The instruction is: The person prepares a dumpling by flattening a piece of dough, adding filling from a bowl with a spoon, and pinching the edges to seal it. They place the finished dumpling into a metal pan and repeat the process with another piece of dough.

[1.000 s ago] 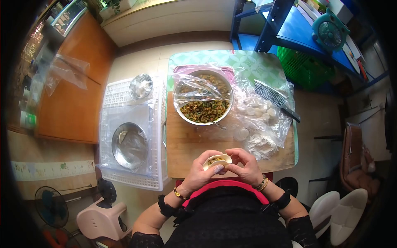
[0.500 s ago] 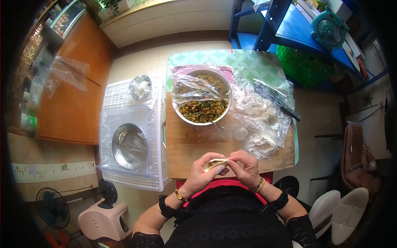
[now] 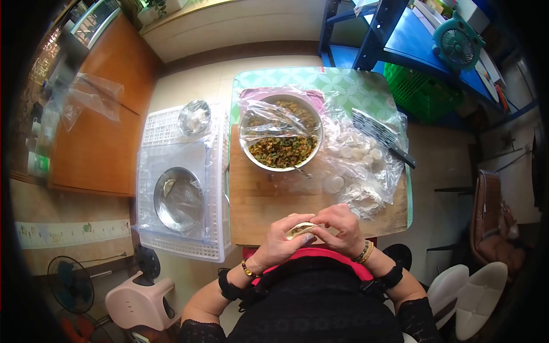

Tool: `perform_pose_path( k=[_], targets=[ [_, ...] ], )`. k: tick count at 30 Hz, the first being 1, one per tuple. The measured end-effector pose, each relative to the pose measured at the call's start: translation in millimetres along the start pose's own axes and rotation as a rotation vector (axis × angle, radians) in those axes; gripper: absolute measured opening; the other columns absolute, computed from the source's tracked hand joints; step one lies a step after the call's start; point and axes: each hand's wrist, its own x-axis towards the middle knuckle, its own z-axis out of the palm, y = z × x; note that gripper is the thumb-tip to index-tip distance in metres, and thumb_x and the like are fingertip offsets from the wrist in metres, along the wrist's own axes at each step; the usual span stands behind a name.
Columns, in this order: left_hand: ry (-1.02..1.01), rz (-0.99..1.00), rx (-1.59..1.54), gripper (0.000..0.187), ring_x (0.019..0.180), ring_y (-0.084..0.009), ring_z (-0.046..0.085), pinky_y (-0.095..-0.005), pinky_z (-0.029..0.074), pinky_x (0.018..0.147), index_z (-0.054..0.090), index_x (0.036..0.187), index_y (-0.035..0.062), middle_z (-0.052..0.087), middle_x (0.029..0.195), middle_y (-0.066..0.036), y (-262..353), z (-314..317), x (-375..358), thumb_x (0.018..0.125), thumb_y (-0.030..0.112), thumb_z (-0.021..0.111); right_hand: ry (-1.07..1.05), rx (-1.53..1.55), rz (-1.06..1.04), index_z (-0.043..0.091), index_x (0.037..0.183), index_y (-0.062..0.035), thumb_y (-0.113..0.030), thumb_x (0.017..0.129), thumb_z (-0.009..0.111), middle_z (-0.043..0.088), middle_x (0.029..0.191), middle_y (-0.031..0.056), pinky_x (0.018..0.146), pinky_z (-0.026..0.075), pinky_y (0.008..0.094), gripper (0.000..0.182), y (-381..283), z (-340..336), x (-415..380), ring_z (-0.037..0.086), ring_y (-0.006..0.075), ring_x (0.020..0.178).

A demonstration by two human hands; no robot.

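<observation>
Between my hands is a half-folded dumpling (image 3: 300, 230), its pale wrapper curved around dark filling. My left hand (image 3: 280, 235) cups it from the left, with the thumb at its near side. The fingers of my right hand (image 3: 338, 228) pinch its right end. Beyond them on the wooden board (image 3: 257, 197) stands a large bowl of chopped filling (image 3: 286, 153), half covered by plastic film, with a spoon handle (image 3: 303, 172) at its rim. A small pile of flour (image 3: 361, 200) lies to the right. One folded dumpling (image 3: 168, 187) rests in the metal plate (image 3: 157, 200) at left.
Pieces of dough (image 3: 360, 153) lie under clear plastic, with a black-handled cleaver (image 3: 386, 140) on top. A small round cup (image 3: 333, 183) stands near the flour. Left of the table, a white crate (image 3: 217, 228) carries the plate and a small wrapped bowl (image 3: 195, 117).
My right hand has shifted slightly up and left along the wrapper's edge, and the dumpling has turned a little. The camera view has moved very slightly.
</observation>
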Motion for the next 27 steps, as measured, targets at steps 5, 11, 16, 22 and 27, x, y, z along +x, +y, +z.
perform_pose_path(
  k=[5,11,16,22,27],
  targets=[
    [-0.020,0.075,0.163,0.036,0.102,-0.0154,0.060,-0.0282,0.048,0.088,0.059,0.122,-0.0028,0.064,0.110,-0.010,-3.7,-3.8,1.4,0.087,0.006,0.066,-0.001,0.025,-0.032,0.065,0.082,-0.0094,-0.013,0.077,0.074,0.064,0.077,0.0029,0.071,0.041,0.0326,0.011,-0.5,2.8,-2.8,0.061,0.0204,0.073],
    [-0.078,0.083,0.207,0.042,0.104,-0.0152,0.059,-0.0288,0.048,0.090,0.055,0.127,-0.0018,0.063,0.111,-0.009,-4.5,-4.9,2.6,0.087,0.004,0.066,-0.072,0.029,0.003,0.064,0.084,-0.0092,-0.016,0.079,0.073,0.064,0.084,0.0033,0.075,0.040,0.0341,0.013,-1.4,-4.1,-4.1,0.061,0.0206,0.080],
    [-0.126,0.099,0.190,0.061,0.097,-0.0195,0.064,-0.0315,0.049,0.086,0.038,0.139,0.0030,0.066,0.106,-0.014,-11.1,-2.9,6.0,0.085,0.003,0.065,-0.145,0.024,-0.071,0.065,0.087,-0.0085,-0.019,0.078,0.074,0.062,0.083,0.0038,0.076,0.039,0.0354,0.016,-4.2,-9.8,6.8,0.060,0.0207,0.080],
    [-0.145,0.056,0.172,0.062,0.097,-0.0169,0.063,-0.0307,0.050,0.084,0.038,0.139,0.0031,0.065,0.105,-0.012,-3.1,-1.6,6.2,0.084,0.003,0.066,-0.131,-0.004,-0.066,0.066,0.082,-0.0086,-0.018,0.079,0.073,0.064,0.083,0.0044,0.073,0.039,0.0350,0.012,-2.8,-5.3,0.2,0.061,0.0211,0.079],
    [-0.131,0.025,-0.003,0.055,0.099,-0.0130,0.060,-0.0279,0.049,0.083,0.044,0.135,0.0014,0.063,0.108,-0.009,-11.6,-2.2,3.3,0.085,0.002,0.065,-0.014,-0.019,-0.059,0.066,0.084,-0.0089,-0.018,0.079,0.073,0.065,0.083,0.0043,0.072,0.039,0.0349,0.012,0.6,1.4,-5.4,0.060,0.0210,0.077]
  ],
)
